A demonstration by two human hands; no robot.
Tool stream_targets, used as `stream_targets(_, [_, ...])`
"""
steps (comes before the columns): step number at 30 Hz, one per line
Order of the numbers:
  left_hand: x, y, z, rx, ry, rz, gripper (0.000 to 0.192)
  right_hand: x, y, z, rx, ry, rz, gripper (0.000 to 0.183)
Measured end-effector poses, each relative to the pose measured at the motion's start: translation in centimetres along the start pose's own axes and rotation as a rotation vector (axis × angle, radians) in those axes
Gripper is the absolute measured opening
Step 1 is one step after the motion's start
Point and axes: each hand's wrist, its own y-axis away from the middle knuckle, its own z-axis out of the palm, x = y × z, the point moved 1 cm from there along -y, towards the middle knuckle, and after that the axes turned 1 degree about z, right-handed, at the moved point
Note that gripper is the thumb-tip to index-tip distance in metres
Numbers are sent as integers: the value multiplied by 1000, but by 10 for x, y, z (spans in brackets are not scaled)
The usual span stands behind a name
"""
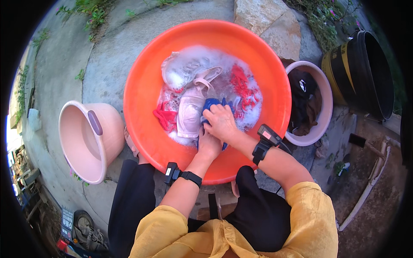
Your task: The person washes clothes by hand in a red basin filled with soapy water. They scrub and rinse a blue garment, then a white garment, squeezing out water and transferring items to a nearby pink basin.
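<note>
A large orange plastic basin (145, 71) of soapy water stands before my knees. Inside it, my right hand (221, 121) grips a bunched blue cloth (211, 103). Just below, my left hand (209, 142) is closed on the same cloth, which shows on both sides of it. A pale pink bra (190, 113) lies to the left of my hands, partly under foam. Farther up is a whitish garment (174, 72) covered in suds. Red cloth (165, 115) rests at the left of the water, and a red lacy piece (240, 82) floats at the right.
An overturned pink bucket (113, 129) lies on the concrete at left. On the right stand a pink tub (327, 96) holding dark clothes (301, 93) and a tilted black bucket (342, 69). A flat stone (271, 29) lies beyond the basin; a white pipe (364, 193) runs at lower right.
</note>
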Motion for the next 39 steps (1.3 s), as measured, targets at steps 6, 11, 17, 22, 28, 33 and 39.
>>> stream_targets(6, [8,5,4,-48,28,-56,67,70,-38,39,159,162,3,23])
stream_targets(11, [9,7,0,-49,-26,-25,68,110,-78,4,247,248,419,28])
stream_targets(17, [4,2,11,-78,8,-42,65,0,-15,-9,-115,-65,77,36])
stream_targets(22, [10,9,10,19,-18,-28,70,56,-40,44,181,301,33,41])
stream_targets(28, [11,22,5,-147,31,-84,66,88,-72,33,173,108,210,30])
stream_targets(33, [10,15,12,-185,76,-118,62,7,-28,-4,-29,-87,154,31])
stream_targets(39, [17,21,3,-129,41,-93,62,65,-52,42,217,236,38,39])
